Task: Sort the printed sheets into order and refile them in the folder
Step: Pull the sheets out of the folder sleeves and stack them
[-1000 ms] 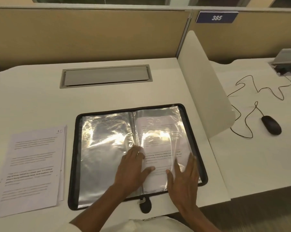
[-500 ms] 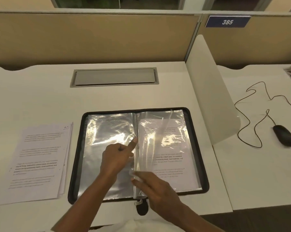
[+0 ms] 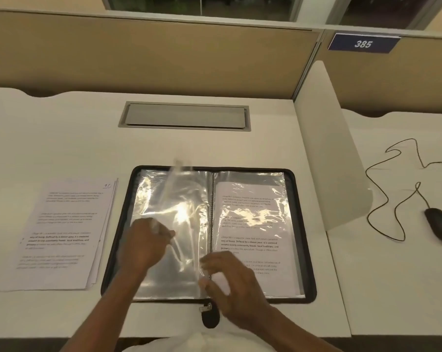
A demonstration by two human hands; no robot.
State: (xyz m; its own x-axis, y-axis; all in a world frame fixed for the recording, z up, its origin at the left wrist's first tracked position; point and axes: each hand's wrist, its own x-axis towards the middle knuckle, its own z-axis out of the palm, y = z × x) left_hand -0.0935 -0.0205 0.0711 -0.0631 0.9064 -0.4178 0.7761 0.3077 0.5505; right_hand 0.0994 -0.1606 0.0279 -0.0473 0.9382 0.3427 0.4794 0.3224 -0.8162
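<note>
In the left grip (image 3: 148, 240) a clear sleeve (image 3: 184, 199) is pinched, half-turned; right grip (image 3: 230, 280) is held loose, spread, at the folder (image 3: 240, 168) spine. Sleeve should be laid flat w/o creasing. Remaining sheets (image 3: 67, 232) lie left of left grip, on bench (image 3: 62, 148).

A blue sign (image 3: 363, 43) on the partition (image 3: 418, 80) reads "385", the top loose sheet (image 3: 64, 232) bears a handwritten "10", and the filed page (image 3: 250, 224) shows bold print including "strong community bonds".

left hand (image 3: 148, 241) pinches a clear sleeve (image 3: 181, 207); right hand (image 3: 231, 283) palm-down, fingers loosely curled (blurred); 2 forearms bare.
</note>
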